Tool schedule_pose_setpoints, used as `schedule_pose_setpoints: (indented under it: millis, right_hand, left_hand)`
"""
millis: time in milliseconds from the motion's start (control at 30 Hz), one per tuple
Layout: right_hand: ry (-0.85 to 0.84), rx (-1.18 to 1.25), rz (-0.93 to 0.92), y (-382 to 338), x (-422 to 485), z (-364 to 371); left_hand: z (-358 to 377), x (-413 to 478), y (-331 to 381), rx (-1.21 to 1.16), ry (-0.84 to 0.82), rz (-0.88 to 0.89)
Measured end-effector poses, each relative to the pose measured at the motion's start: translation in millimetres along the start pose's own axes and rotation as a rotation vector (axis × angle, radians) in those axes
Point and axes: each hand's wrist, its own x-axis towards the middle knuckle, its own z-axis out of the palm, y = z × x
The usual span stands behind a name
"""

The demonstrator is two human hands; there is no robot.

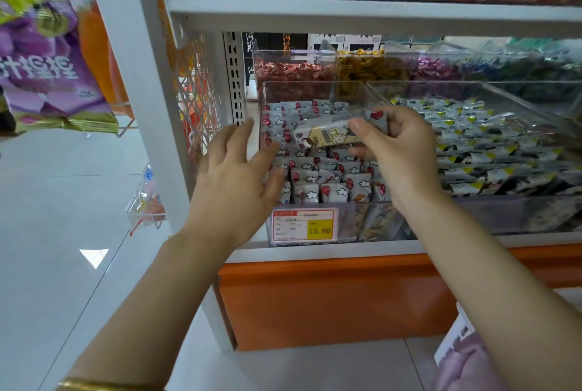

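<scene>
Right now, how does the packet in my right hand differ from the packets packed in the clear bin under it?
The held packet lies roughly level above the clear bin, pinched in the right hand; the binned packets stand on end in tight rows. The held packet shows a yellowish printed face; the binned packets show mostly grey ends. Both have grey wrappers with white clouds and red spots.

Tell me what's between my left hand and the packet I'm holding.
Head view: between left hand and held packet, only rows of small grey packets in the clear bin.
</scene>
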Motion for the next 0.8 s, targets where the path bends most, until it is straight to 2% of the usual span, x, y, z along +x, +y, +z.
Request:
schedule_pose_setpoints:
  millis: [100, 367, 467, 600, 800]
  right_hand:
    - [-0.009, -0.005, -0.034, -2, 2, 9]
    - [0.017, -0.011, -0.074, 4, -1, 13]
    - [-0.001, -0.025, -0.088, 4, 0, 12]
    - [-0.022, -0.036, -0.114, 1, 3, 14]
    - [-0.285, -0.392, -0.313, -9, 14, 43]
  left_hand:
    - [0, 9, 1, 0.105, -0.029, 0.039]
    - [0, 31, 3, 0.273, -0.252, 0.039]
    - [1, 29, 3, 0.225, -0.260, 0.024]
    - [3, 17, -1, 0.046, -0.193, 0.018]
    - [2, 1, -1, -0.062, -0.198, -0.011]
